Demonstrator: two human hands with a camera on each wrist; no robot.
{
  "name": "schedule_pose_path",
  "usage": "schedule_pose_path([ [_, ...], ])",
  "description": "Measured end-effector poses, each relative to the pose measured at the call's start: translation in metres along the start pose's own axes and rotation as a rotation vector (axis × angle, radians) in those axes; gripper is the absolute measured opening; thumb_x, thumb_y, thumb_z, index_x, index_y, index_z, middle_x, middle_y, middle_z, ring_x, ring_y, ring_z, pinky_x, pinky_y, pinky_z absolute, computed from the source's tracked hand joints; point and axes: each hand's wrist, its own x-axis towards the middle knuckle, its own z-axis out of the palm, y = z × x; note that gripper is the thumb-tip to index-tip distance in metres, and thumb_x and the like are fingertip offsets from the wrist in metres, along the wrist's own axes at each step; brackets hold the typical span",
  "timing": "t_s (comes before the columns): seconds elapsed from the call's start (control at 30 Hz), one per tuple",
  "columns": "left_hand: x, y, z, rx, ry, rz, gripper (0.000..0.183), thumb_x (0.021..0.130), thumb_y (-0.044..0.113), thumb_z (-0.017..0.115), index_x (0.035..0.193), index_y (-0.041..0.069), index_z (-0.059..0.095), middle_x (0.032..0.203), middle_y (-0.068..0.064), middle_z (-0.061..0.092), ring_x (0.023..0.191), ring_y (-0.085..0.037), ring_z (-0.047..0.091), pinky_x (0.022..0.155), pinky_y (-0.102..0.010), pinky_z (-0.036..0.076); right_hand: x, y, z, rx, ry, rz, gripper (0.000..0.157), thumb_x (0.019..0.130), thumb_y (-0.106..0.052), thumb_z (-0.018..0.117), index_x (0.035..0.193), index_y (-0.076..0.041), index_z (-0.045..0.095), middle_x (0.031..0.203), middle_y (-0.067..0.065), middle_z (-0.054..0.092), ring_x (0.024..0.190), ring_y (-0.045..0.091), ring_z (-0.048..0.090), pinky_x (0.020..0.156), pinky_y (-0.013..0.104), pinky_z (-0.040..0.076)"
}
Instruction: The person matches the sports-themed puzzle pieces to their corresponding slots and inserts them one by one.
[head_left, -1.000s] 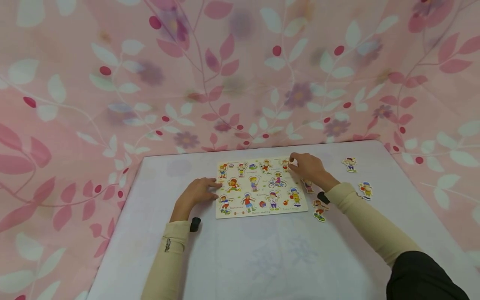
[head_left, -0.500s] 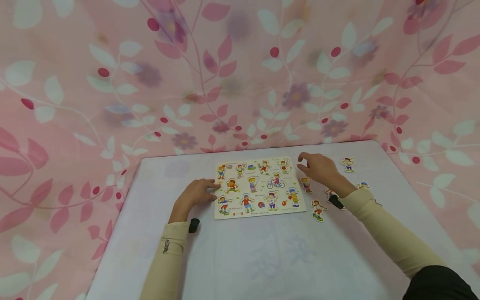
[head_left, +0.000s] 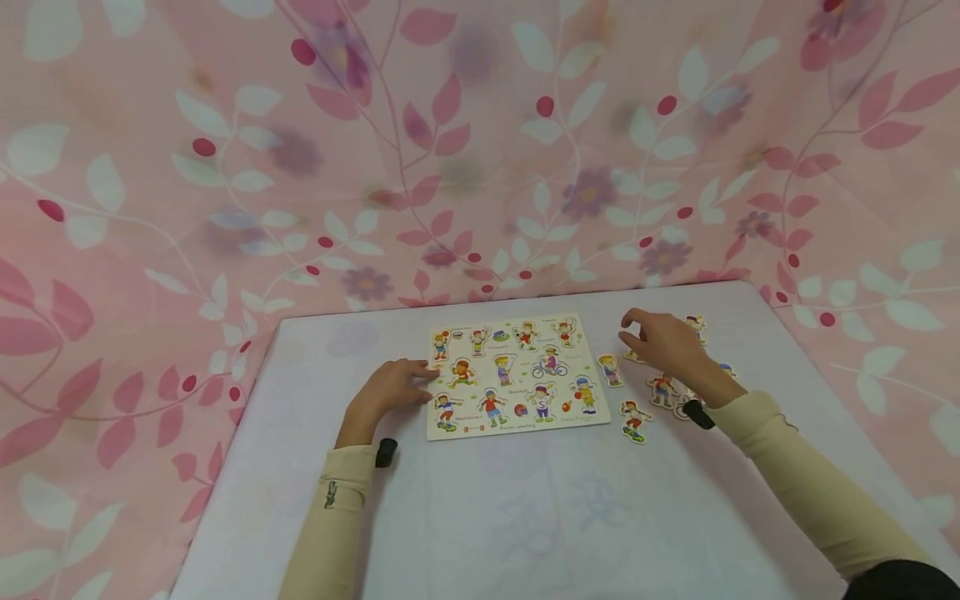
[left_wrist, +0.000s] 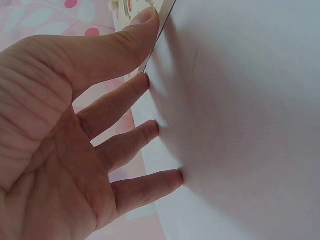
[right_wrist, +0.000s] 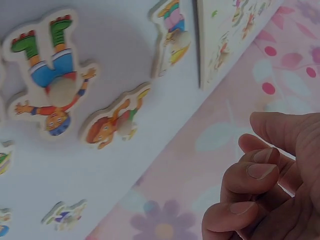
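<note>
A wooden puzzle board [head_left: 491, 423] with pictures of children at sport lies on the table. My left hand [head_left: 386, 390] rests at its left edge; in the left wrist view the thumb lies on the board's rim and the straight fingers touch the white cloth. My right hand [head_left: 667, 340] is held over loose pieces right of the board, fingers loosely bent, thumb apart, nothing between them. Near it lie a golfer piece [head_left: 610, 370], a skateboarder piece [head_left: 635, 421] and a roller-skater piece [right_wrist: 62, 92], with a small knob. A running-figure piece [right_wrist: 117, 117] lies beside that.
Further right lies a piece with a capped figure [head_left: 696, 323], partly behind my right hand. My right wrist partly covers another piece [head_left: 726, 369]. The white-clothed table [head_left: 510, 508] ends at the back against a pink floral curtain [head_left: 480, 150].
My right hand has moved right, from the board's upper right corner to over the loose pieces, uncovering the tennis figure there. The left hand has stayed at the board's left edge.
</note>
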Motion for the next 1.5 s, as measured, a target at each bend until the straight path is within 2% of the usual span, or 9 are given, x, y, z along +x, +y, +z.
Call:
schedule_pose_path([
  [0.5, 0.0, 0.001, 0.001, -0.009, 0.007, -0.012, 0.048, 0.083, 0.021, 0.08, 0.13, 0.018, 0.067, 0.145, -0.008, 0.052, 0.136, -0.038, 0.041, 0.111, -0.054, 0.03, -0.01, 0.042, 0.012, 0.037, -0.021, 0.039, 0.029, 0.095, -0.025, 0.064, 0.115, -0.003, 0.063, 0.071, 0.003, 0.062, 0.053, 0.017, 0.051, 0.042, 0.031, 0.04],
  [0.6, 0.0, 0.001, 0.001, -0.011, 0.004, -0.017, 0.048, 0.083, 0.021, 0.08, 0.13, 0.018, 0.067, 0.145, -0.008, 0.052, 0.137, -0.038, 0.04, 0.111, -0.054, 0.03, -0.01, 0.043, 0.014, 0.03, -0.034, 0.059, 0.029, 0.094, -0.025, 0.065, 0.113, -0.003, 0.063, 0.075, 0.005, 0.063, 0.055, 0.018, 0.051, 0.043, 0.031, 0.04],
  [0.83, -0.001, 0.001, 0.0, -0.013, 0.005, -0.015, 0.048, 0.084, 0.022, 0.08, 0.13, 0.018, 0.066, 0.145, -0.008, 0.051, 0.137, -0.037, 0.04, 0.112, -0.054, 0.029, -0.008, 0.044, 0.016, 0.004, -0.093, 0.101, 0.028, 0.093, -0.029, 0.066, 0.105, -0.004, 0.062, 0.063, 0.003, 0.052, 0.055, 0.019, 0.047, 0.045, 0.03, 0.033],
  [1.07, -0.001, 0.002, 0.0, -0.016, -0.001, -0.012, 0.048, 0.084, 0.022, 0.079, 0.13, 0.019, 0.066, 0.146, -0.008, 0.051, 0.137, -0.038, 0.039, 0.112, -0.055, 0.029, -0.003, 0.049, 0.02, -0.021, -0.127, 0.127, 0.024, 0.092, -0.032, 0.067, 0.092, -0.008, 0.062, 0.066, 0.004, 0.053, 0.059, 0.021, 0.048, 0.047, 0.032, 0.036],
  [1.5, -0.001, 0.002, 0.0, -0.028, 0.008, -0.004, 0.048, 0.083, 0.021, 0.08, 0.129, 0.018, 0.067, 0.145, -0.008, 0.052, 0.137, -0.037, 0.04, 0.111, -0.053, 0.031, 0.006, 0.053, 0.025, -0.044, -0.162, 0.152, 0.021, 0.094, -0.028, 0.064, 0.089, -0.008, 0.06, 0.069, 0.005, 0.055, 0.06, 0.022, 0.05, 0.049, 0.035, 0.037],
])
